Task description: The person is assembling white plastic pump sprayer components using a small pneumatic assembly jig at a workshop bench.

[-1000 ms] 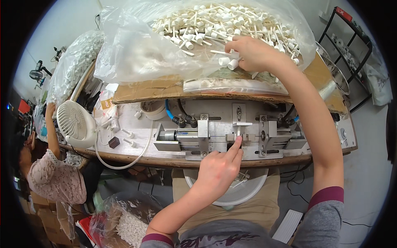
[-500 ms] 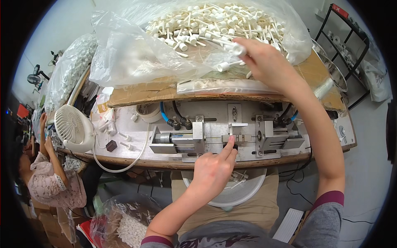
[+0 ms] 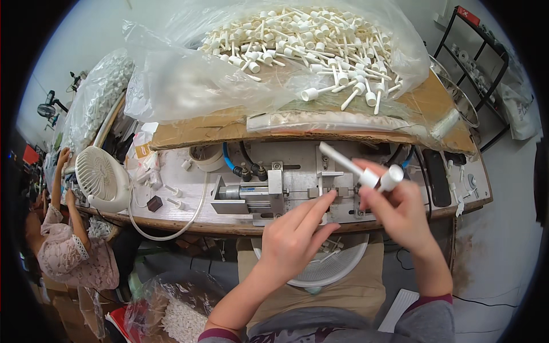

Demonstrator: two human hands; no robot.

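Right hand [image 3: 400, 208] now back from bag [image 3: 189, 86], grip holding white stick part [image 3: 361, 171] near press jig [image 3: 297, 191] at counter front edge. Left hand [image 3: 294, 240] grip empty, finger on jig.

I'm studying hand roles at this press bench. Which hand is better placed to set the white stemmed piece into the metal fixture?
Probably the right hand: it grips the white stemmed piece, stem angled toward the metal fixture just below it. The left hand holds nothing; its fingertips rest at the fixture's slot.
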